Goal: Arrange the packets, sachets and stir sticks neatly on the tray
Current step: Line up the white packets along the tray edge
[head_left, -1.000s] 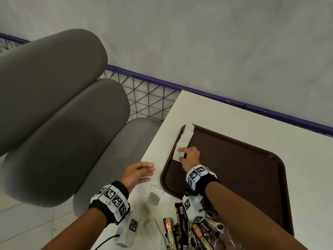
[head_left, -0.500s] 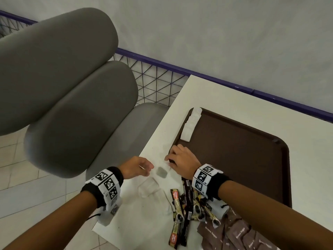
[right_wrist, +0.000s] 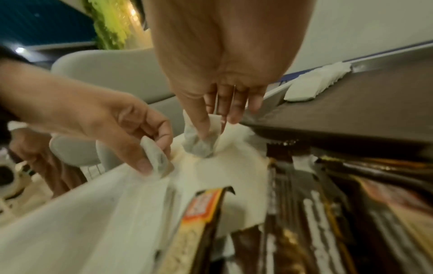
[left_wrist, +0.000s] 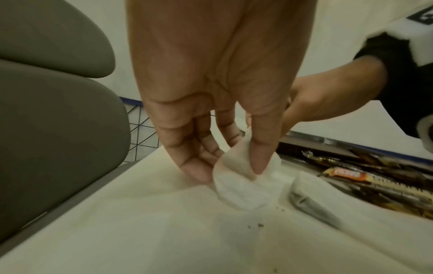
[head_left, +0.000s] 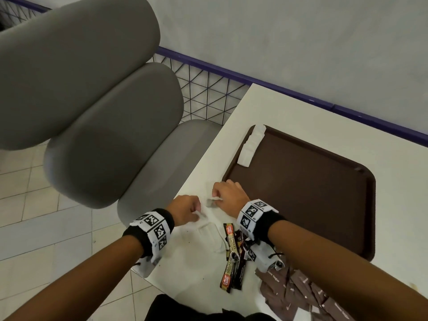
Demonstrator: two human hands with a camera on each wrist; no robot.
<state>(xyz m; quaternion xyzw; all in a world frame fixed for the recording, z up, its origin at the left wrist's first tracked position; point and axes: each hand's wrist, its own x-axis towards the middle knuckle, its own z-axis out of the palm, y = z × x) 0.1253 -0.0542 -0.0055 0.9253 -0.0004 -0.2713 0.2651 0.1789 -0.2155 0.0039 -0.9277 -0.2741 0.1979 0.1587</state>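
- Pulling my right hand (head_left: 228, 195) back from the row of white sachets (head_left: 251, 147) at the tray's (head_left: 301, 193) upper-left edge, I have brought it down to the surface (head_left: 185, 269) just off the tray's near-left corner.
- It now pinches a loose sachet (right_wrist: 201, 138) between thumb and fingers, the other fingers hanging straight.
- My left hand (head_left: 185, 210), open and idle a second ago, has closed in beside it and pinches a second sachet (left_wrist: 243, 178) at its edge.
- Both sachets are low over the surface at frame centre in the head view; I cannot tell whether either is fully lifted.
- I read this as one placement done and the next pickup in hand, two at once; the row should grow toward the tray's near edge.
- Much is left: the coffee sticks (head_left: 231, 253) and brown packets (head_left: 301, 295) lie heaped at lower right, off the tray.
- I see no stir sticks clearly.
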